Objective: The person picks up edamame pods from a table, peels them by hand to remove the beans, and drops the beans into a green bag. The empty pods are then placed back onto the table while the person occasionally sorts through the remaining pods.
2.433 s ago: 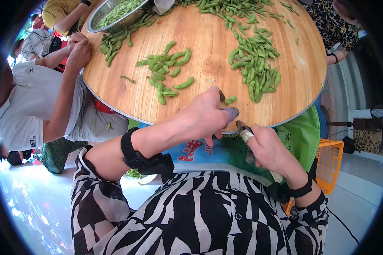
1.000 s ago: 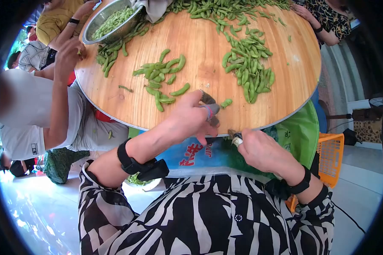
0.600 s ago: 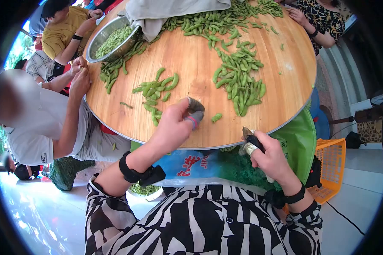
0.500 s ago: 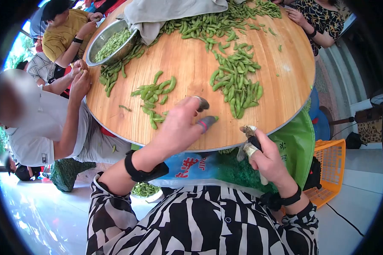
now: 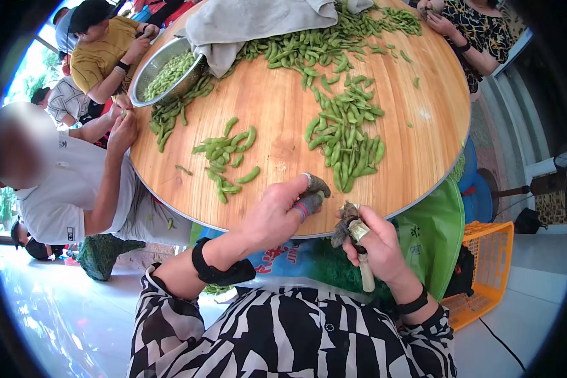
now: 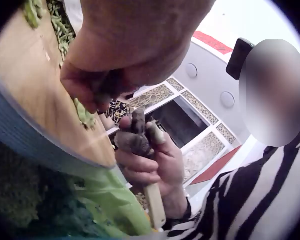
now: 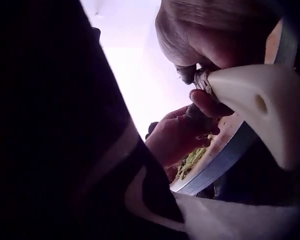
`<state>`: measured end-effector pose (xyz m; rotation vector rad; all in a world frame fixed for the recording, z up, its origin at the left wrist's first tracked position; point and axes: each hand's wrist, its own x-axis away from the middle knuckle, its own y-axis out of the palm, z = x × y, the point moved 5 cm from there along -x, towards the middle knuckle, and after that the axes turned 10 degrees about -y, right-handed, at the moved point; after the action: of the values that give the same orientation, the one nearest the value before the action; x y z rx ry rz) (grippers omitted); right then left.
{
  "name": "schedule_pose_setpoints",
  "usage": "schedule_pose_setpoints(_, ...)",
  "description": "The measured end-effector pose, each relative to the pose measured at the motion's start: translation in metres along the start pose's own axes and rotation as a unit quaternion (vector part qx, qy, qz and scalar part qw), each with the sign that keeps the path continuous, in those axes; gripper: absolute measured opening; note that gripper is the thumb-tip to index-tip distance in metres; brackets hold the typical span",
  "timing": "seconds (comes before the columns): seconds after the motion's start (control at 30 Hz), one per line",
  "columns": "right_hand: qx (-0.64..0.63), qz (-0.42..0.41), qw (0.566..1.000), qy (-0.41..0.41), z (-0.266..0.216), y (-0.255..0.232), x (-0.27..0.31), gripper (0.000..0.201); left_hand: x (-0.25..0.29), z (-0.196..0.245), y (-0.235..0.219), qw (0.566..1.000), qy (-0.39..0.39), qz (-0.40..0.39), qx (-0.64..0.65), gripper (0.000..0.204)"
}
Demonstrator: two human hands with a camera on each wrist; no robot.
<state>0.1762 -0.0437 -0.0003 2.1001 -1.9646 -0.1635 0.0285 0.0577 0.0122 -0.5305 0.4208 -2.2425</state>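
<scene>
My left hand [image 5: 274,214] is just above the table's near edge, with worn grey covers on its thumb and forefinger. Those two fingers pinch a small green edamame pod [image 5: 321,193], mostly hidden by the covers. To its right, my right hand [image 5: 379,246] grips a tool by its cream handle [image 5: 366,274]; a hole shows through the handle [image 7: 260,103] in the right wrist view. The working end of the tool is hidden among the dark-covered fingers. Beyond the hands lies a pile of pods [image 5: 346,142], and a smaller cluster [image 5: 220,151] is farther left.
The round wooden table [image 5: 271,120] also carries a metal colander [image 5: 143,85] of shelled beans, a grey cloth [image 5: 252,25] and a far heap of pods [image 5: 309,47]. A green bag [image 5: 431,233] hangs at the edge, by an orange crate [image 5: 488,264]. Other people sit around.
The left hand has picked up the lone pod from the wood and moved right, close to the right hand. The right hand has turned, so more of the cream handle shows below it.
</scene>
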Motion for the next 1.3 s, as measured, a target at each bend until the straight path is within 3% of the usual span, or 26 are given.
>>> schedule_pose_setpoints(0.07,0.020,0.008,1.000,0.000,-0.002,0.001,-0.001,0.029,0.002,-0.003,0.007,0.979,-0.076,-0.050,0.184,0.017)
schedule_pose_setpoints(0.17,0.043,0.017,0.999,-0.002,-0.002,0.001,-0.002,0.029,0.003,-0.009,0.013,0.945,-0.121,-0.059,0.298,0.018)
schedule_pose_setpoints(0.3,0.062,0.028,0.998,-0.014,-0.004,0.002,-0.001,0.036,0.003,-0.016,0.014,0.933,-0.142,-0.079,0.322,0.020)
schedule_pose_setpoints(0.37,0.073,0.031,0.997,-0.005,-0.004,-0.001,0.000,0.035,-0.001,-0.020,0.000,0.975,-0.001,0.071,0.210,0.020)
schedule_pose_setpoints(0.4,0.081,0.035,0.996,0.003,-0.004,-0.003,0.000,0.034,-0.003,-0.017,-0.010,0.975,0.001,0.072,0.211,0.020)
schedule_pose_setpoints(0.47,0.077,0.040,0.996,0.004,0.000,-0.007,0.001,0.034,-0.002,-0.020,-0.031,0.937,-0.138,0.016,0.319,0.020)
schedule_pose_setpoints(0.57,0.042,0.033,0.999,0.006,-0.001,0.002,-0.003,0.035,0.004,-0.007,-0.018,0.932,-0.160,-0.030,0.325,0.022)
schedule_pose_setpoints(0.63,0.014,0.032,0.999,0.005,-0.002,0.008,-0.006,0.036,0.006,-0.009,-0.002,0.930,-0.151,-0.035,0.332,0.021)
schedule_pose_setpoints(0.73,-0.043,0.036,0.998,0.015,0.000,0.010,-0.005,0.039,0.008,-0.008,0.010,0.920,-0.071,-0.052,0.381,0.023)
schedule_pose_setpoints(0.8,-0.103,0.025,0.993,0.052,0.009,0.011,-0.002,0.042,0.007,-0.009,0.012,0.927,-0.075,-0.053,0.364,0.025)
schedule_pose_setpoints(0.97,-0.148,0.017,0.988,0.049,0.012,0.014,0.002,0.045,0.008,-0.013,0.018,0.926,-0.082,-0.047,0.366,0.030)
schedule_pose_setpoints(1.03,-0.160,0.020,0.986,0.050,0.013,0.016,0.004,0.045,0.006,-0.017,0.017,0.917,-0.035,-0.016,0.398,0.031)
schedule_pose_setpoints(1.1,-0.199,0.022,0.979,0.038,0.013,0.018,0.004,0.046,0.006,-0.017,0.019,0.917,-0.035,-0.007,0.397,0.032)
schedule_pose_setpoints(1.3,-0.182,0.028,0.983,0.027,0.009,0.017,0.005,0.045,0.004,-0.017,0.021,0.923,-0.038,0.004,0.382,0.036)
